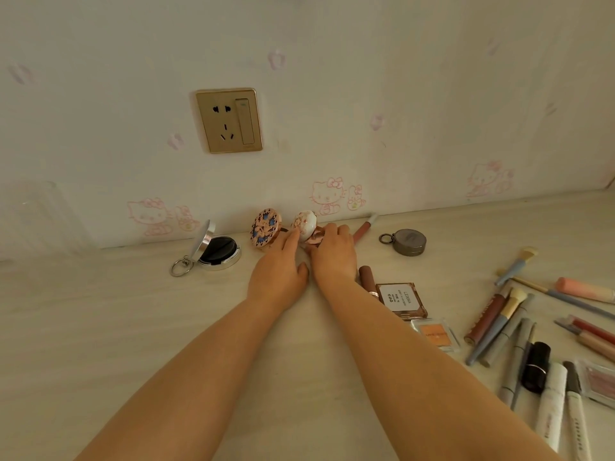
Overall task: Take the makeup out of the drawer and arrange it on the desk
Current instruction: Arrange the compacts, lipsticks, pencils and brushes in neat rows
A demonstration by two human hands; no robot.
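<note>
A white compact (304,225) with a pink pattern stands open near the wall on the pale desk (133,327). My right hand (332,254) grips its rose-gold base, fingers curled over it. My left hand (279,271) reaches in with straight fingers touching the white lid. Just left of it stands an open ornate blue-and-gold compact (265,227). An open silver compact (216,249) with a ring sits farther left. A closed grey compact (410,241) lies to the right. The drawer is out of view.
A pink lip gloss tube (364,227) lies by the wall. Two small palettes (401,299) (436,335) sit beside my right forearm. Several brushes, pencils and tubes (519,327) are scattered at the right. A gold wall socket (229,120) is above the desk.
</note>
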